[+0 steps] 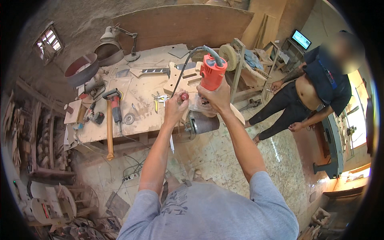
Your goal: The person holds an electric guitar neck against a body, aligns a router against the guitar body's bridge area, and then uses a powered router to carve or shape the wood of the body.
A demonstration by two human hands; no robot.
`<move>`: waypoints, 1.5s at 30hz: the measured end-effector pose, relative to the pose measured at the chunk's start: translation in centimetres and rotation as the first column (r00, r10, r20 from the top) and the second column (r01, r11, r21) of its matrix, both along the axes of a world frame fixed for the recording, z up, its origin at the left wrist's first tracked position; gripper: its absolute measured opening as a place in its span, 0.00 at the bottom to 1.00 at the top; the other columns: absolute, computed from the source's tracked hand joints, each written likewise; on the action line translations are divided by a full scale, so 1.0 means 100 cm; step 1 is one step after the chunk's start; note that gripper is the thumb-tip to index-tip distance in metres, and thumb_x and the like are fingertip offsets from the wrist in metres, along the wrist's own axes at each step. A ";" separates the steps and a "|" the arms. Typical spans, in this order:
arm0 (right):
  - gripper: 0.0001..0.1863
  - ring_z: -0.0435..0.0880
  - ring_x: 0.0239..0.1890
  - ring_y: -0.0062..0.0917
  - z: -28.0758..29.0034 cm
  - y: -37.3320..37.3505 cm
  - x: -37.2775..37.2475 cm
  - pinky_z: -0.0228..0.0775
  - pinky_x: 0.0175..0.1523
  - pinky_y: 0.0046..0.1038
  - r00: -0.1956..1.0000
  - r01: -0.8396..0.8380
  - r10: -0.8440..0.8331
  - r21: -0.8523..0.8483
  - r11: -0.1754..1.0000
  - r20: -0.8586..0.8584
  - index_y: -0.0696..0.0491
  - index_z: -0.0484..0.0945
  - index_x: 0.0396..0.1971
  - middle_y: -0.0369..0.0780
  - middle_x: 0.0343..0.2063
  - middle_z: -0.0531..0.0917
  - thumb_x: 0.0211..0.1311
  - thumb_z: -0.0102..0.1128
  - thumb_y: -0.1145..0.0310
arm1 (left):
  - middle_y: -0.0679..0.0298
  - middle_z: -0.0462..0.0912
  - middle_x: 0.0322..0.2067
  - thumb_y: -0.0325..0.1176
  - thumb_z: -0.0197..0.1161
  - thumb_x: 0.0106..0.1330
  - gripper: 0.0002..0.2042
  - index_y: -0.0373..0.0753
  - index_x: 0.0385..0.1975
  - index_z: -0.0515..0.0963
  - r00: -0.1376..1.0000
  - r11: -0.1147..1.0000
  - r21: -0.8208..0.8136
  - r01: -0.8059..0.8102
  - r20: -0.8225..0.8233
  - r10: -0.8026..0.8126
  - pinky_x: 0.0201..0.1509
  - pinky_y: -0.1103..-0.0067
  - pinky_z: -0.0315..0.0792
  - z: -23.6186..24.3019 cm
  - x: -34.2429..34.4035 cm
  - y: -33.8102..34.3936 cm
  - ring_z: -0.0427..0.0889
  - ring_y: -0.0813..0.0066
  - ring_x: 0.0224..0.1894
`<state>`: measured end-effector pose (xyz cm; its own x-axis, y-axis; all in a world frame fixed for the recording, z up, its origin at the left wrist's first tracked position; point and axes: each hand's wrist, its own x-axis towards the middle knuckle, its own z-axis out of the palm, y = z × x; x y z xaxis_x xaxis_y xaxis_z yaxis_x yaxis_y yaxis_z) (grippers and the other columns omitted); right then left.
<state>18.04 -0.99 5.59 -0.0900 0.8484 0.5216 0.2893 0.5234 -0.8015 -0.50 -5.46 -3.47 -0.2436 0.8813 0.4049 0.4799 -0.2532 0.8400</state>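
My right hand (pixel 216 96) grips an upright red corded router (pixel 212 70) with a transparent base (pixel 202 103). My left hand (pixel 178 104) is closed on a round red knob (pixel 184 96) just left of the router. A pale wooden guitar body (pixel 176 84) with cut-outs lies under and behind the tool, largely hidden. Behind it a neck with dark fingerboard (pixel 154 71) rests on the dusty workbench (pixel 96 134). Calipers (pixel 160 100) lie left of my hands, and a cylindrical sanding drum (pixel 204 125) sticks out below the router.
An angle grinder (pixel 115 108), a drill (pixel 96 116) and a desk lamp (pixel 112 34) occupy the bench's left side. A person (pixel 304 92) stands at my right, near a machine (pixel 332 144). Cables and a power strip (pixel 130 176) lie on the floor below the bench.
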 end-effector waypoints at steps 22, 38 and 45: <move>0.39 0.89 0.49 0.36 -0.006 0.011 -0.003 0.79 0.56 0.38 1.000 0.011 -0.012 0.013 1.000 0.014 0.56 0.77 0.57 0.46 0.47 0.87 0.44 0.84 0.57 | 0.49 0.91 0.49 0.36 0.70 0.66 0.22 0.36 0.59 0.84 1.000 0.998 -0.055 -0.023 0.012 0.024 0.58 0.72 0.82 -0.003 -0.003 0.005 0.91 0.63 0.54; 0.37 0.90 0.49 0.32 0.000 -0.005 -0.003 0.80 0.58 0.36 1.000 0.003 -0.003 -0.007 1.000 -0.011 0.55 0.78 0.57 0.43 0.47 0.89 0.48 0.83 0.57 | 0.52 0.92 0.48 0.35 0.71 0.66 0.22 0.34 0.59 0.83 0.999 0.998 -0.039 0.049 -0.006 -0.049 0.58 0.73 0.82 -0.003 -0.008 0.000 0.91 0.63 0.54; 0.37 0.90 0.48 0.30 -0.002 -0.006 -0.006 0.80 0.57 0.35 1.000 0.020 -0.019 0.033 0.999 -0.018 0.55 0.78 0.58 0.43 0.46 0.89 0.48 0.83 0.58 | 0.49 0.91 0.49 0.33 0.70 0.66 0.21 0.32 0.57 0.83 0.997 0.995 -0.064 0.073 0.013 -0.072 0.60 0.71 0.81 0.005 -0.009 -0.004 0.90 0.59 0.56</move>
